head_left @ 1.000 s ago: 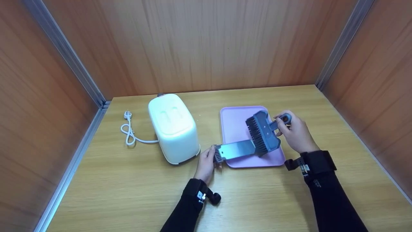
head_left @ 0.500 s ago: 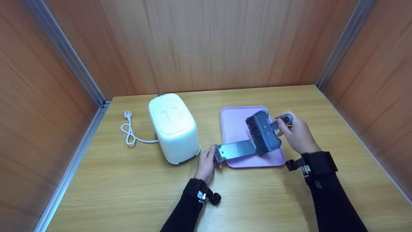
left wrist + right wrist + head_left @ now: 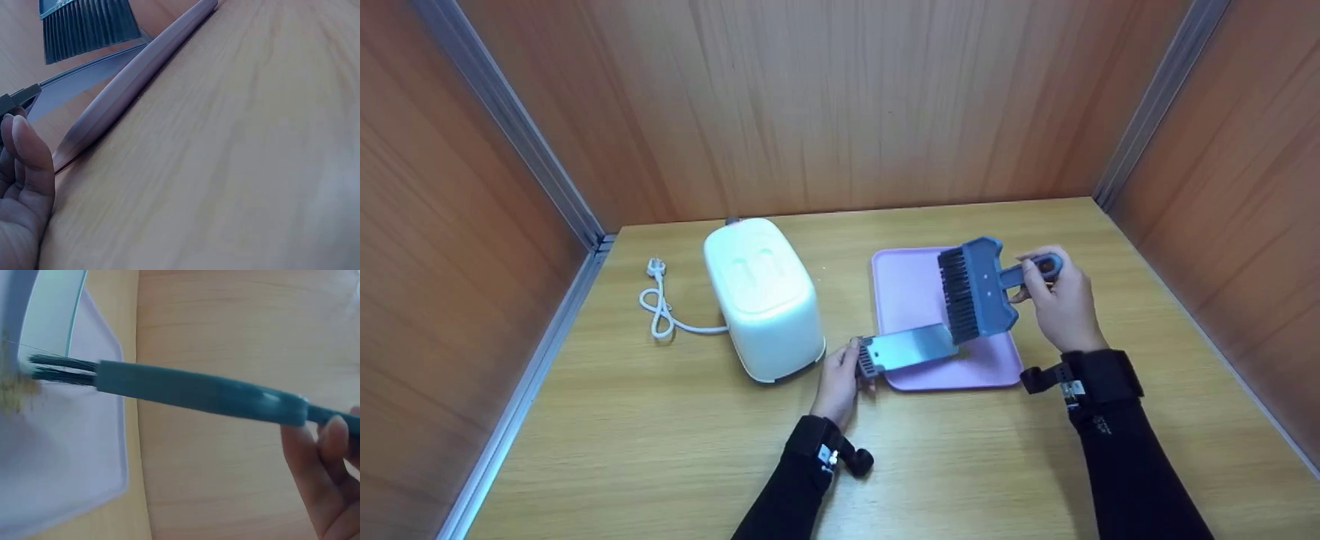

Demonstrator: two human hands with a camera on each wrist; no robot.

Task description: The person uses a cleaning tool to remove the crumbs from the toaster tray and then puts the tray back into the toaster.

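My left hand (image 3: 838,384) pinches the grey slotted end of a flat metal crumb tray (image 3: 916,348), which tilts over a purple tray (image 3: 898,281). A blue hand brush (image 3: 988,285) with dark bristles is gripped by its looped handle in my right hand (image 3: 1063,304). In the head view its bristle ends overlap the far end of the crumb tray. Pale crumbs (image 3: 18,395) lie below the bristles in the right wrist view. The left wrist view has the bristles (image 3: 90,31) above the metal plate, near the rim of the purple tray.
Left of the trays stands a white toaster (image 3: 765,300) with a smooth top. Its looped white cord and plug (image 3: 657,296) lie on the wooden table (image 3: 720,450). Wood-grain panels (image 3: 840,105) close off the back and both sides.
The brush has moved up and to the right with my right hand, turning more upright and uncovering the crumb tray's far end. My left hand and the crumb tray stay in place.
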